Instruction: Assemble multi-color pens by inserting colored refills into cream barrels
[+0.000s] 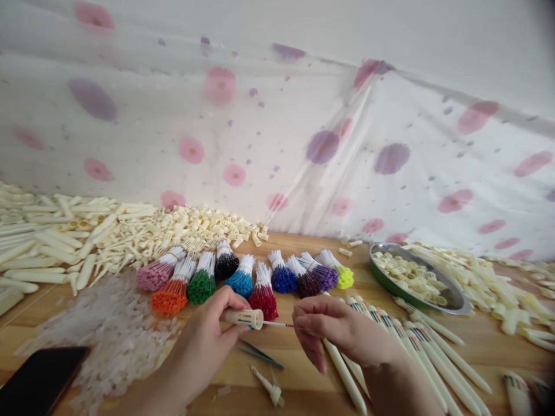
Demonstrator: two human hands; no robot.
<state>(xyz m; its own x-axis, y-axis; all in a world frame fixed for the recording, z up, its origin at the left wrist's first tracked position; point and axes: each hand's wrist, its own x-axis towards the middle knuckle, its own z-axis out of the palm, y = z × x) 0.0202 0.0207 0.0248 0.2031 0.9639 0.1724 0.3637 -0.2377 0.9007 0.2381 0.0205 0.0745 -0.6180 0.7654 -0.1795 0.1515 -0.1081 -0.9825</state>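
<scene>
My left hand [206, 341] is closed around a short cream pen barrel [248, 318] with coloured marks on its side, its open end facing right. A thin pen refill [274, 324], white with a dark reddish end, lies in line with that opening. My right hand [347, 328] pinches the refill by its dark end. How deep the refill reaches into the barrel is hidden. Just beyond my hands stand bundles of refills sorted by colour, among them a red bundle [263, 294], a blue bundle [284, 276] and a brown bundle [306, 280].
Tweezers [262, 353] and a small cream pen part [266, 386] lie below my hands. Multicolour pens [427, 352] lie at right, before a green-sided metal dish [379, 281] of cream parts. Loose clear bits [117, 335], a phone [41, 378] and heaped pen barrels [56, 240] occupy the left.
</scene>
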